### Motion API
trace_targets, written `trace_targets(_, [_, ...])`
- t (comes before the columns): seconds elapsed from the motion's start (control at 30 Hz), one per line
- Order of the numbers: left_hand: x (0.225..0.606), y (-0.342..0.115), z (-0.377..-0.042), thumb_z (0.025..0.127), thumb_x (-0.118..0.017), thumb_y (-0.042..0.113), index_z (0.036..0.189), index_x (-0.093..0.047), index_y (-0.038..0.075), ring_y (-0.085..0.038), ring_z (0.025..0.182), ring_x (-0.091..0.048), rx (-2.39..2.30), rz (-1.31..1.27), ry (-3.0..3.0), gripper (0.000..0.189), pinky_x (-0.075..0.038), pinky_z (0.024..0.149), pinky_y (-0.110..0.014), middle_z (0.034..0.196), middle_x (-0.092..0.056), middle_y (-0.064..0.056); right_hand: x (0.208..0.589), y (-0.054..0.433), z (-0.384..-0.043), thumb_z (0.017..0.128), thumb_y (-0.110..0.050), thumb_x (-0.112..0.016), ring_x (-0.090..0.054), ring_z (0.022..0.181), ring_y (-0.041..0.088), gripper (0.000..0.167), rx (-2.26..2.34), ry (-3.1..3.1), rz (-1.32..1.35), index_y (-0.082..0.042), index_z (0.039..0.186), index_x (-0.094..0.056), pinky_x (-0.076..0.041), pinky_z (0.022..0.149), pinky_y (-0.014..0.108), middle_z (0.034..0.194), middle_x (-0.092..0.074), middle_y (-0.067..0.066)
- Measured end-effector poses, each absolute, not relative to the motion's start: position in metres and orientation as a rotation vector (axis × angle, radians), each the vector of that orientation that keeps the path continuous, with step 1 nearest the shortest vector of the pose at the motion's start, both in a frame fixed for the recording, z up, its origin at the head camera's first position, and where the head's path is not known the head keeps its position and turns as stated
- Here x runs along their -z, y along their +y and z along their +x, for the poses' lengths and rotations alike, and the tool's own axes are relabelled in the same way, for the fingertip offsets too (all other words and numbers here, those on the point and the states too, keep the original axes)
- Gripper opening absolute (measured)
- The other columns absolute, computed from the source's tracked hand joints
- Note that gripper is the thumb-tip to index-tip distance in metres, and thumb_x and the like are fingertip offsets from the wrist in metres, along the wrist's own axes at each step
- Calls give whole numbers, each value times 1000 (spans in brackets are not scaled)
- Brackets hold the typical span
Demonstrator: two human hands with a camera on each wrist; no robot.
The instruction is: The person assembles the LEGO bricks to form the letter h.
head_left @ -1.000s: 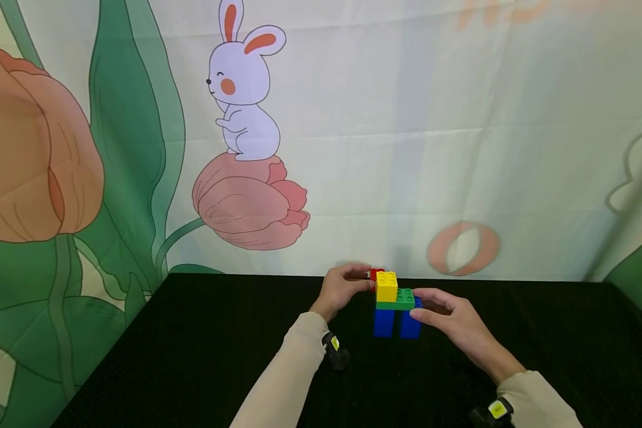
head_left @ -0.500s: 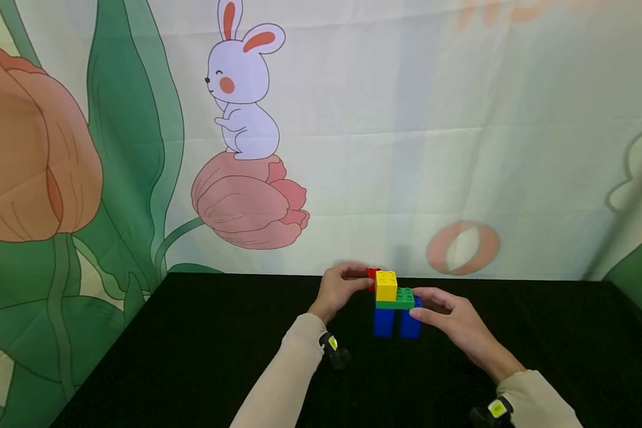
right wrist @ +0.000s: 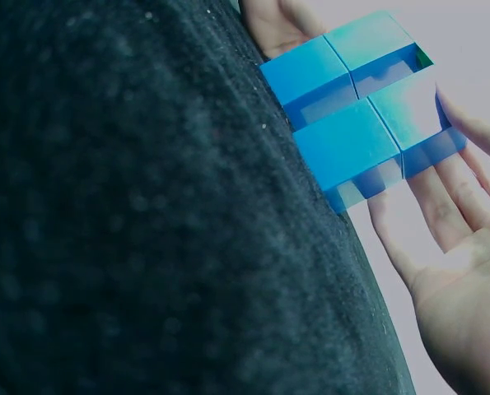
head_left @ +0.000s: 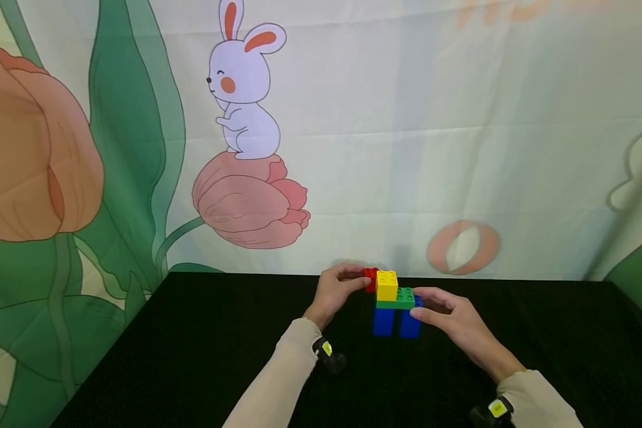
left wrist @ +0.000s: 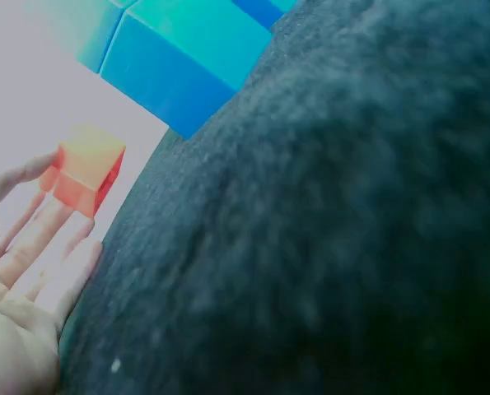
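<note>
In the head view a small block structure stands on the black table. Two blue columns of toy building blocks (head_left: 383, 321) carry a flat green block (head_left: 405, 298), with a yellow block (head_left: 387, 286) on its left end. My left hand (head_left: 333, 291) pinches a red block (head_left: 371, 279) between thumb and fingers, just left of the yellow block. In the left wrist view the red block (left wrist: 84, 177) appears apart from the blue blocks (left wrist: 166, 66). My right hand (head_left: 460, 321) grips the upper part of the right blue column (right wrist: 417, 123) from its right side.
The black cloth-covered table (head_left: 208, 356) spreads around the structure. Close behind its far edge hangs a pale curtain (head_left: 374, 148) printed with a rabbit and flowers.
My left hand has shifted slightly left with the red block, which now shows more beside the yellow block. The right hand and the structure have stayed put.
</note>
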State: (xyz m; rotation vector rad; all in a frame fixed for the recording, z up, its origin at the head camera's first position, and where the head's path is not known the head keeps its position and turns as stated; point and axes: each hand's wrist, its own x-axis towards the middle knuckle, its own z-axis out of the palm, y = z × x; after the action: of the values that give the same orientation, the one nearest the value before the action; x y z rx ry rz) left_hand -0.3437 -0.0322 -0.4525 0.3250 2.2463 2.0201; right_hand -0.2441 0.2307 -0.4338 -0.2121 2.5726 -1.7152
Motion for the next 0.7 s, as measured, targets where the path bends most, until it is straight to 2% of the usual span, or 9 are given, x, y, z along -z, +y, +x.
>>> trace_targets(0.47, [429,-47,-327,96,-83,25,126,-74,9,-23,109,-69,-2049,383,2257,35,-57,103,-44,123,-73,-6,434,233,-245,99,-40,-76,-62,123,30,64,1726,2565,-236,-7,151,-55,-52,106,51,143,-62,17])
trace_targets(0.7, [418,-50,-319,96,-82,24,125,-75,9,-23,109,-70,-2097,409,2285,34,-58,101,-40,122,-74,-5,434,232,-245,99,-40,-76,-62,123,30,64,1727,2561,-242,-7,151,-55,-51,106,51,143,-62,17])
